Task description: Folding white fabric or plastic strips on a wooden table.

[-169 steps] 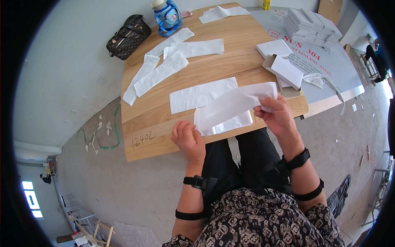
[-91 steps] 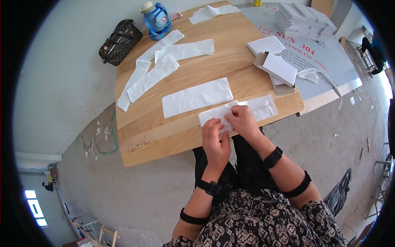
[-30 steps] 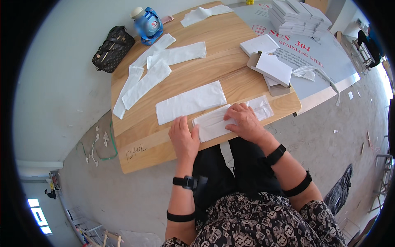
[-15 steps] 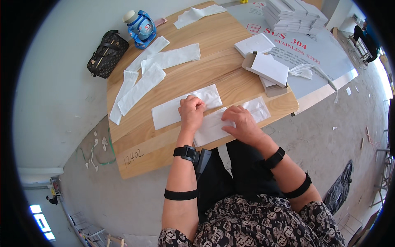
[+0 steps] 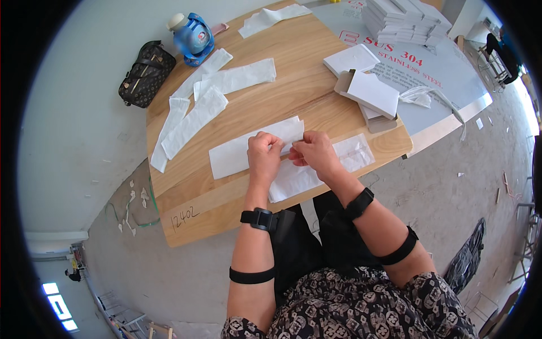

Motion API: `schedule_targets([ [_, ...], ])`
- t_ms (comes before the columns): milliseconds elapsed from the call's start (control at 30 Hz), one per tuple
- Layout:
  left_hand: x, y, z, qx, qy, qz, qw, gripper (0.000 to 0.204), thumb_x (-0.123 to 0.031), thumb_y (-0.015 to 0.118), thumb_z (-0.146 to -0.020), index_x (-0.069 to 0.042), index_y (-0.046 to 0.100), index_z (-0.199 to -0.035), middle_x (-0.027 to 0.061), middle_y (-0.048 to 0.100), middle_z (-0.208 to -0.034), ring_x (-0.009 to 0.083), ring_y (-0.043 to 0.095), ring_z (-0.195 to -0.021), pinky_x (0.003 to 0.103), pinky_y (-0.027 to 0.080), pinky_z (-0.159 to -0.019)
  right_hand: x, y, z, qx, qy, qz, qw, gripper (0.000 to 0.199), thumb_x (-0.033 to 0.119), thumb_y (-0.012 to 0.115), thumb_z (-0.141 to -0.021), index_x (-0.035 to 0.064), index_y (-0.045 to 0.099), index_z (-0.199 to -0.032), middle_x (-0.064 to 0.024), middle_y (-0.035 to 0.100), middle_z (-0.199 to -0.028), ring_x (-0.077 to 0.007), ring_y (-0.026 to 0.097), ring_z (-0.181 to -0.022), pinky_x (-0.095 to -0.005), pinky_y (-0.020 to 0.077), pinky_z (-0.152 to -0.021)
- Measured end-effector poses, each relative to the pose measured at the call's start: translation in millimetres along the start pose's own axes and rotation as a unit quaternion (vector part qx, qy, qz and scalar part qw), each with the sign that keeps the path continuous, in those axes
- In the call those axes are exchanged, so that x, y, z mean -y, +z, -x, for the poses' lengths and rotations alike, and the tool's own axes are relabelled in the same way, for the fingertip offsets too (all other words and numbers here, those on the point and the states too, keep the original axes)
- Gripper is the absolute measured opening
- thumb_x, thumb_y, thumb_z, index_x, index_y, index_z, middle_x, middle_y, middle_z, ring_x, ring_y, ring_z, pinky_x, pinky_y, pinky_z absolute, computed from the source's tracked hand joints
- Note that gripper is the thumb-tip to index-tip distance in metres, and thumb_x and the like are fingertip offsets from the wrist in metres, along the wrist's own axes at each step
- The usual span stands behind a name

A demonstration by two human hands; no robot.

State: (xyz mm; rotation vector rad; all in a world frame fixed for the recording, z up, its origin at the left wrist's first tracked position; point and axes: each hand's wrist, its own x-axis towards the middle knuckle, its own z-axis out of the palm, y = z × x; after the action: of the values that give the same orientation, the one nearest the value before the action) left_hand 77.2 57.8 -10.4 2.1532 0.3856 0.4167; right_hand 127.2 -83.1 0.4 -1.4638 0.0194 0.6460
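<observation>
On the wooden table, a flat white strip (image 5: pixel 228 155), thin like a folded plastic bag, lies crosswise in front of me. My left hand (image 5: pixel 264 158) rests over its near edge, fingertips pinched together on it. Close to its right end, my right hand (image 5: pixel 317 152) has thumb and fingers closed on the strip's edge. Exactly how much the fingertips grip is hidden. A second white strip (image 5: pixel 353 153), partly see-through at its right end, lies nearer the table's front edge, under and beside my right hand.
More white strips (image 5: pixel 237 76) lie at the far left. White boxes (image 5: pixel 370 93) sit at the right, beside a metal sheet (image 5: pixel 451 90) bearing stacked boxes (image 5: pixel 403 22). A brown handbag (image 5: pixel 148 73) and blue bottle (image 5: pixel 195 39) stand along the wall side of the wooden table (image 5: pixel 186 195).
My right hand has moved up and left from the nearer strip to the farther strip's right end, closing its fingers there. My left hand stays nearly in place.
</observation>
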Motion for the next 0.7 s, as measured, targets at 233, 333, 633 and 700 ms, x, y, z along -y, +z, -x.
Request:
schedule_targets([
  [233,-17.1,4.3,11.1,-0.018,0.134,-0.062,0.989,0.009,-0.007,0.067,-0.077,-0.003,0.06,-0.082,0.0116,0.061,-0.079,0.0313,0.058,-0.085,0.042,0.047,-0.072,1.6,-1.5,-7.2,0.028,0.036,-0.078,0.996,0.016,0.005,0.057,-0.087,-0.0075,0.063,-0.08,-0.0118,0.064,-0.074,-0.0181,0.065,-0.062,-0.0277,0.0564,-0.056],
  [333,-15.0,4.4,8.4,-0.019,0.132,-0.063,0.989,0.006,-0.006,0.065,-0.08,-0.003,0.06,-0.084,0.0132,0.061,-0.079,0.033,0.059,-0.08,0.042,0.047,-0.068,4.9,-0.5,-4.2,0.02,0.036,-0.06,0.997,0.016,0.006,0.057,-0.088,-0.0075,0.063,-0.081,-0.0113,0.064,-0.075,-0.0183,0.065,-0.063,-0.0276,0.0564,-0.057],
  [633,-16.3,8.5,4.1,-0.001,0.04,0.031,0.999,0.005,-0.002,0.061,-0.083,0.003,0.063,-0.082,0.0157,0.065,-0.079,0.0298,0.062,-0.07,0.036,0.049,-0.064,5.1,-1.0,-2.9,-0.009,0.001,-0.088,0.996,0.009,0.001,0.061,-0.085,-0.0082,0.062,-0.085,-0.0121,0.064,-0.075,-0.0175,0.066,-0.064,-0.0271,0.0565,-0.057],
  [700,-17.7,9.8,4.5,0.011,0.035,0.054,0.998,0.005,-0.002,0.062,-0.083,0.003,0.064,-0.081,0.0156,0.065,-0.079,0.0274,0.062,-0.068,0.034,0.049,-0.063,3.6,-0.9,-3.7,-0.014,-0.002,-0.085,0.996,0.009,0.001,0.062,-0.084,-0.0078,0.062,-0.084,-0.0119,0.064,-0.074,-0.0169,0.066,-0.064,-0.0269,0.0564,-0.058],
])
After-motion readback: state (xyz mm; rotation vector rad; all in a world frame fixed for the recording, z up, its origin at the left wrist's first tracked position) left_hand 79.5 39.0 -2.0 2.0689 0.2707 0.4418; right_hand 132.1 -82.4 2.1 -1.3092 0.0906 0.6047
